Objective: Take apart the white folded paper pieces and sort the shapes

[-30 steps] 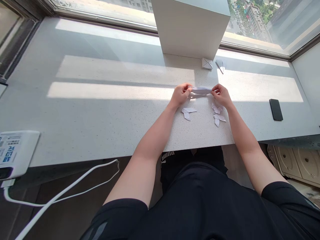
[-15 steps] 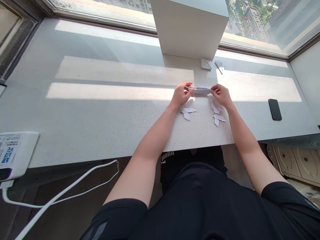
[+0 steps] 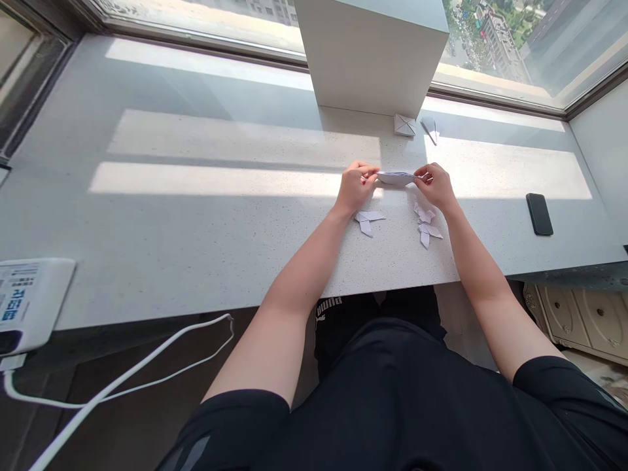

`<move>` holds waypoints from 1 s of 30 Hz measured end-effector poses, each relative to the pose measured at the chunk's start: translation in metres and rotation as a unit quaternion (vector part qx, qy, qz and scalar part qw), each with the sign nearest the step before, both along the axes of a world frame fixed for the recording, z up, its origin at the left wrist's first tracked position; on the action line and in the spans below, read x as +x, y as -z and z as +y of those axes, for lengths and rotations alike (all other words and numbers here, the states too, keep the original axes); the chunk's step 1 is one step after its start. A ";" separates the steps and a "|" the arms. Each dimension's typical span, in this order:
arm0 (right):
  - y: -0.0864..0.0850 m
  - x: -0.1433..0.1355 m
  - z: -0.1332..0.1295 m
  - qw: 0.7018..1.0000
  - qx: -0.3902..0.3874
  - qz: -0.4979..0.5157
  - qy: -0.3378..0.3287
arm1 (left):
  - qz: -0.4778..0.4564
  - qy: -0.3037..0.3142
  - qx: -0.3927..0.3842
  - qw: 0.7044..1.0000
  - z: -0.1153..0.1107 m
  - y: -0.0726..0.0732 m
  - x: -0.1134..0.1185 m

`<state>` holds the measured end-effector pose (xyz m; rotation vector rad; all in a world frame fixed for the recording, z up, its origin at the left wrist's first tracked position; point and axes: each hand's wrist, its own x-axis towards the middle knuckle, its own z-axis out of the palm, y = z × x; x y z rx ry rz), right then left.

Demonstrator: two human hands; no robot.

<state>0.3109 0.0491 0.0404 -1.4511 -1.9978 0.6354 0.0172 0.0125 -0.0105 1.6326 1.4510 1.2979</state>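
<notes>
Between my hands is a folded white paper (image 3: 396, 179), long and narrow, with several layers showing along its upper edge. My left hand (image 3: 357, 186) pinches its left end, thumb below and fingers above. Its right end is pinched by my right hand (image 3: 434, 184). Just below my left hand lies a small folded paper piece (image 3: 367, 221) with pointed arms. Two more lie under my right hand: a crumpled-looking paper piece (image 3: 424, 212) and a pointed folded paper (image 3: 428, 234). The fingertips partly cover the ends of the held paper.
Beyond my hands, a folded paper square (image 3: 405, 125) and a pointed paper piece (image 3: 430, 130) sit near a large white block (image 3: 373, 62) by the window. A black phone (image 3: 540, 214) lies at right. A white device (image 3: 36, 297) with a cable (image 3: 147, 353) is at left.
The held paper has tilted slightly, so more of its front face shows. My left fingers have closed further over its left end. The loose papers have stayed put.
</notes>
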 end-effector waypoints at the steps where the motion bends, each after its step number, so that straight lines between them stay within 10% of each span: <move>1: 0.000 0.000 0.000 1.000 -0.001 0.002 0.001 | -0.003 0.001 0.002 1.000 0.001 0.001 0.000; 30: -0.010 -0.004 -0.002 1.000 -0.025 0.005 0.004 | -0.020 -0.007 0.022 1.000 0.006 0.011 0.001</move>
